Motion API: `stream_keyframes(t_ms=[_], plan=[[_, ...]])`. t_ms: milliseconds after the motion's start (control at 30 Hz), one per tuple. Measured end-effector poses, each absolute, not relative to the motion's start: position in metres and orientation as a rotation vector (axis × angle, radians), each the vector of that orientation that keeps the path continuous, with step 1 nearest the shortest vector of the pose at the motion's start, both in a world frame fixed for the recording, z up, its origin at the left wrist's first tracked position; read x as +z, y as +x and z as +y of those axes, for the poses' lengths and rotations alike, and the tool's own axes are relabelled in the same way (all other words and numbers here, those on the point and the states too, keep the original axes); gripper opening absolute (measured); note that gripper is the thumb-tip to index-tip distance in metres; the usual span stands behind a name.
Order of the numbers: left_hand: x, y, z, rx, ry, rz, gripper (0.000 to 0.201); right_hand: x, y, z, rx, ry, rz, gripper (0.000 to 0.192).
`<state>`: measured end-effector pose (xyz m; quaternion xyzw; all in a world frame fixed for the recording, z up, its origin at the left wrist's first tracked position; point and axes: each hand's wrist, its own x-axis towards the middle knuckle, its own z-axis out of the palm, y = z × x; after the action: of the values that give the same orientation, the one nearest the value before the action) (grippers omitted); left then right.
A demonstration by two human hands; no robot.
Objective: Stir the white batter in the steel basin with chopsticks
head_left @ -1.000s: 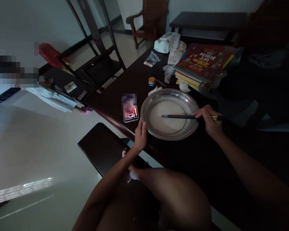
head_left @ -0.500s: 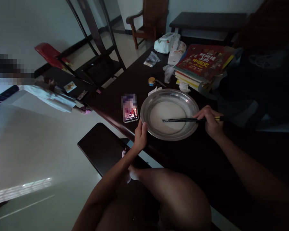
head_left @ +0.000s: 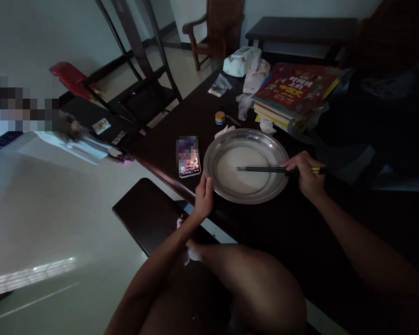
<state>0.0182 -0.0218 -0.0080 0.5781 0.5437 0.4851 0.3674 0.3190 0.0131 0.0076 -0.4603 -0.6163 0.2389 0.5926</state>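
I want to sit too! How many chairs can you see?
2. A dark chair stands left of the table; a brown armchair stands by the far wall. Others may be hidden.
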Motion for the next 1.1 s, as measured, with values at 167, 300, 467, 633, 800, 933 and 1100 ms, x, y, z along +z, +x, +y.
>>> stream_keyframes(t_ms=[167, 300, 467, 633, 800, 933, 1100], plan=[[-0.0085, 0.0181, -0.0216, 1.253, 1.487, 1.395, 0.074, 0.0072, 0.3183, 0.0128, 0.582, -1.054, -1.482, 0.044], [-0.0093, 0.0177, -0.0212, 1.246, 1.486, 1.397, 0.075, 0.007, 0.318, 0.0133, 0.552, -1.062, -1.436, 0.042], [-0.0104, 0.0182, -0.0212, 1.259, 1.48, 1.402, 0.076, 0.0072, 0.3182, 0.0128, 0.57, -1.023, -1.426, 0.046], [-0.0101, 0.0185, -0.0217, 1.246, 1.475, 1.406, 0.075, 0.0082, 0.3184, 0.0121, 0.562, -1.087, -1.437, 0.044], [-0.0104, 0.0192, -0.0215, 1.253, 1.477, 1.396, 0.076, 0.0074, 0.3184, 0.0127, 0.582, -1.05, -1.44, 0.047], [-0.0107, 0.0192, -0.0208, 1.253, 1.476, 1.392, 0.074, 0.008, 0.3174, 0.0129, 0.575, -1.076, -1.434, 0.043], [-0.0102, 0.0189, -0.0208, 1.242, 1.481, 1.394, 0.075, 0.0073, 0.3176, 0.0129, 0.586, -1.028, -1.409, 0.047]])
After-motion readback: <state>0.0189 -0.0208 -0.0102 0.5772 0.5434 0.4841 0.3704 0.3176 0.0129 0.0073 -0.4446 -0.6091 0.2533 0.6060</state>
